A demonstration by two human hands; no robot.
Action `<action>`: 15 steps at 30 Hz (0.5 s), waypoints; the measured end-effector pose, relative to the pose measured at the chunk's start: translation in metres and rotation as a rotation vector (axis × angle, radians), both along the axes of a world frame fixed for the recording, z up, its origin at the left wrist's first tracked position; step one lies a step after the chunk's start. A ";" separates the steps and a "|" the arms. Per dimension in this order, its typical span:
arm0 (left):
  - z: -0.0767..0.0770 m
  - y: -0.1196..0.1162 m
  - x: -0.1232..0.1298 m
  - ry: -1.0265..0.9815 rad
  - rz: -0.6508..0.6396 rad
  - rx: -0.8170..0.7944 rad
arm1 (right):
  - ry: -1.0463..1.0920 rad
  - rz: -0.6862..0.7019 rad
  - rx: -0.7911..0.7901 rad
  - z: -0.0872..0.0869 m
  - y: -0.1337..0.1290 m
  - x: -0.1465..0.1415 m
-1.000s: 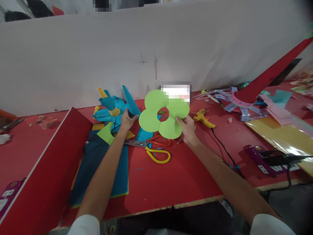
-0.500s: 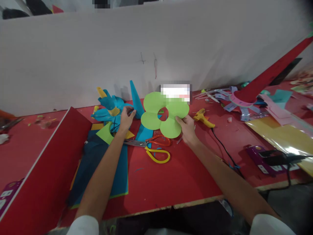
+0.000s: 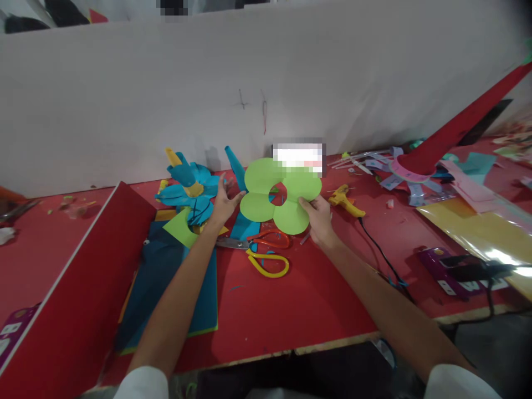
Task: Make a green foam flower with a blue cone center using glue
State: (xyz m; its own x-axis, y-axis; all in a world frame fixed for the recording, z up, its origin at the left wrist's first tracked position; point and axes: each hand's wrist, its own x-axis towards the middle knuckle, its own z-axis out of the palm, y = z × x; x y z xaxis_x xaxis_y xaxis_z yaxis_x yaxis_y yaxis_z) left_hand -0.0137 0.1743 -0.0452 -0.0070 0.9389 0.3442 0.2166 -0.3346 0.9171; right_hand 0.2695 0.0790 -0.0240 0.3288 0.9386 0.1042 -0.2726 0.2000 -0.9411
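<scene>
A light green paper flower (image 3: 260, 206) with rounded petals and a round hole in its middle is held up over the table. My right hand (image 3: 319, 219) pinches its right petal between thumb and fingers. My left hand (image 3: 225, 204) is open, fingers spread, thumb tip close to the flower's left petal; whether they touch I cannot tell. Behind that hand leans a blue paper cone (image 3: 236, 166), its base hidden by the flower. To the left stands a blue paper flower (image 3: 187, 185) with a yellow centre. Scissors (image 3: 270, 239) with red and yellow handles lie below the green flower.
Blue sheets (image 3: 166, 277) lie left, beside a red upright panel (image 3: 78, 282). A yellow glue gun (image 3: 347, 202) with a black cord rests at right. Farther right are a red paper cone (image 3: 461, 124), a golden sheet (image 3: 477, 233) and a purple box (image 3: 440, 266). A white wall (image 3: 166, 94) stands behind.
My left hand has moved right, away from the blue flower, and its fingers have spread. The blue cone has shifted right and tilts more. My right hand and the green flower have hardly moved.
</scene>
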 end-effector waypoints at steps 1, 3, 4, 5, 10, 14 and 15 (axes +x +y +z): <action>0.002 -0.002 0.003 -0.024 -0.018 -0.005 | 0.006 -0.002 -0.003 0.000 0.000 0.000; 0.009 -0.007 0.011 -0.070 -0.069 0.006 | 0.019 -0.002 -0.002 0.000 0.000 0.000; 0.012 -0.010 0.015 -0.090 -0.103 0.024 | 0.026 -0.002 0.002 0.000 0.001 0.000; 0.016 -0.013 0.019 -0.100 -0.139 0.045 | 0.030 0.000 0.004 0.000 0.001 -0.001; 0.025 -0.024 0.036 -0.052 -0.169 0.077 | 0.034 0.000 -0.008 -0.003 0.001 -0.002; 0.032 -0.025 0.034 0.016 0.067 0.100 | 0.003 -0.005 -0.015 -0.003 0.001 0.001; 0.036 -0.025 0.030 0.024 0.130 0.109 | -0.002 -0.009 -0.018 -0.002 0.001 0.001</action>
